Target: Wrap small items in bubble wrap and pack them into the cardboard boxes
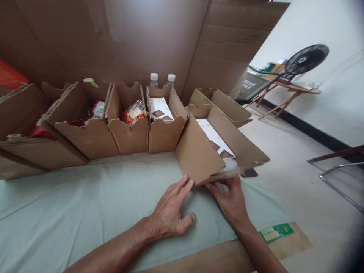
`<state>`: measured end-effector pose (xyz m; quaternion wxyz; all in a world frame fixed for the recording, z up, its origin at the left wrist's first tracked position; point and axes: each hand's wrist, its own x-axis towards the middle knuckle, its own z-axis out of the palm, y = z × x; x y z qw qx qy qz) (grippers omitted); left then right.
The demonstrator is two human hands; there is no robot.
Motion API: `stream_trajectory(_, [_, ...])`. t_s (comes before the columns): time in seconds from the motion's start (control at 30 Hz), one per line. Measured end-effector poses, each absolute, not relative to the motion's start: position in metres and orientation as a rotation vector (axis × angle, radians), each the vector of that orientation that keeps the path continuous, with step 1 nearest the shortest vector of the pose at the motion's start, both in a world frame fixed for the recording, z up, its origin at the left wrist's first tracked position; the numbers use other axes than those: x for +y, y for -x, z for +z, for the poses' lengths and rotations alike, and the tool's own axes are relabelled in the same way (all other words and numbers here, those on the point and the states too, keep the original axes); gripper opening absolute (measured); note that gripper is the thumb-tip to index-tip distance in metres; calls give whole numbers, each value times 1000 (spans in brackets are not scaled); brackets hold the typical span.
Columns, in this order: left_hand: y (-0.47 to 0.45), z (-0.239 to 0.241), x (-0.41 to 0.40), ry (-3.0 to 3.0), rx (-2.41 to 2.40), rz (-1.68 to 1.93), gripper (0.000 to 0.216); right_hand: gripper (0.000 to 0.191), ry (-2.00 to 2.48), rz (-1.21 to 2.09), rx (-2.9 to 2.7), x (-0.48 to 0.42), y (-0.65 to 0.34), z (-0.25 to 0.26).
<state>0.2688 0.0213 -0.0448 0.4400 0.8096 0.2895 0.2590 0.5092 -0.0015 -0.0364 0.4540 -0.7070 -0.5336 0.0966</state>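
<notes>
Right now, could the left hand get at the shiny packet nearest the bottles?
Probably yes: only cloth lies between the left hand and the open box holding the packet; reaching over the box's front seems feasible.

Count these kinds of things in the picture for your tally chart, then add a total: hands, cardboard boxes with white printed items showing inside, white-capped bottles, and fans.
Left hand and right hand: 2
Boxes showing white printed items: 2
White-capped bottles: 2
Fan: 1
Total: 7
</notes>
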Motion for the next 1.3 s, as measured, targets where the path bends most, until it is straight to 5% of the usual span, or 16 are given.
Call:
stream_trajectory(0.2, [-268,-49,21,-1982,755,649,90,68,1800,192,-1357,77,-509,-26])
stream_trajectory(0.83, [-272,-48,23,-2058,725,659,57,25,1637,85,-1634,99,-469,-27])
stream_trajectory(1.3, [-274,-49,23,-2070,717,714,54,38,1578,85,-1669,114,-470,-37])
